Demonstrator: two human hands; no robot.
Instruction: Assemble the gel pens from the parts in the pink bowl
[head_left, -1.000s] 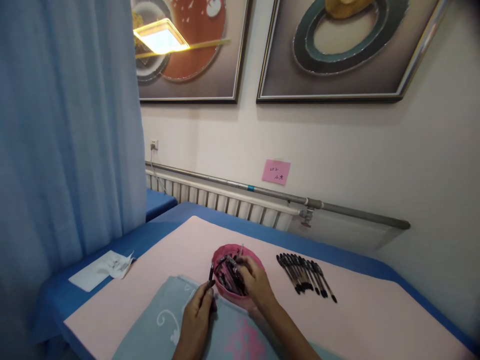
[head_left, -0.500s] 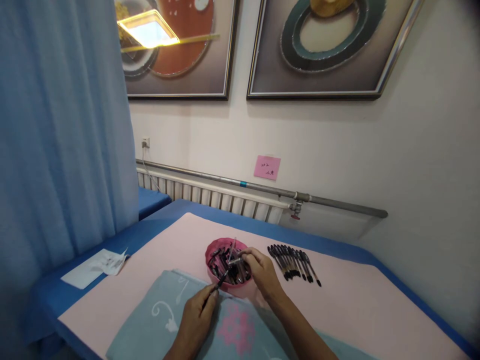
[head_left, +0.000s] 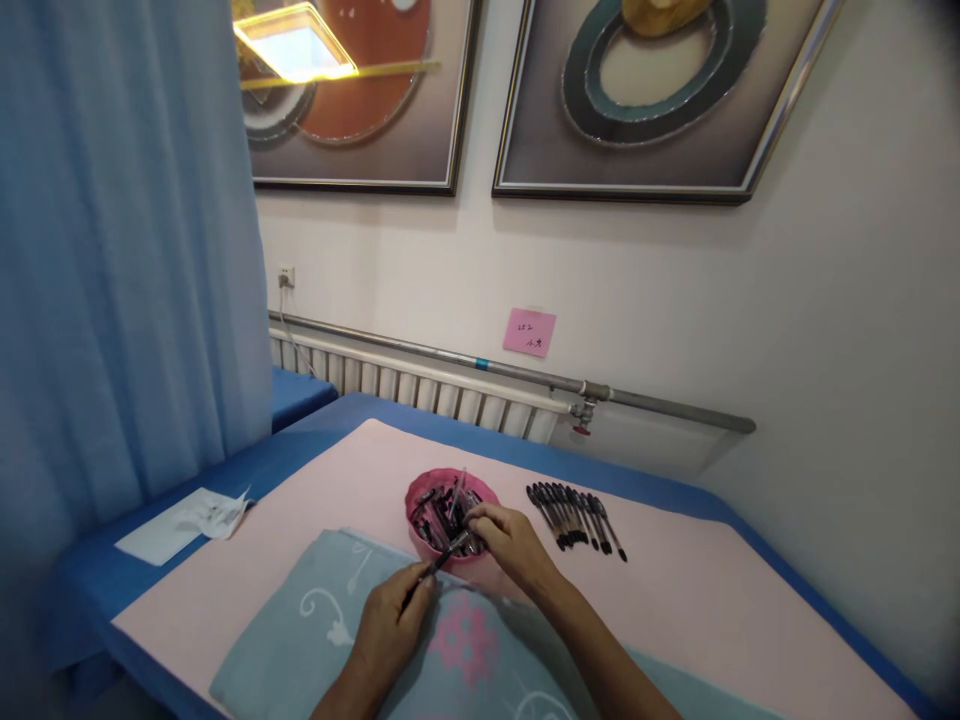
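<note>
A dark, slim pen (head_left: 442, 557) is gripped in my left hand (head_left: 396, 610), its fingers closed round one end, pointing up and right over the near rim of the bowl. My right hand (head_left: 506, 540) pinches a clear tube-like pen part (head_left: 463, 538), which lines up with the pen's far end; whether the two touch or overlap I cannot tell. Behind and below them, a pink bowl (head_left: 411, 500) holds many loose dark and clear pen parts (head_left: 435, 515). Right of the bowl, several dark pens (head_left: 574, 515) lie side by side in a slanted row.
The blue table (head_left: 360, 408) bears a pink sheet (head_left: 300, 490). A pale blue-green patterned cloth (head_left: 285, 620) lies nearest me. White papers (head_left: 180, 525) rest at the left edge, near a blue curtain (head_left: 135, 250). A radiator (head_left: 420, 385) and pipe (head_left: 667, 405) run behind.
My right hand has brought the clear pen part down and left, from above the bowl into line with the pen. My left hand keeps its hold. The camera view has shifted slightly.
</note>
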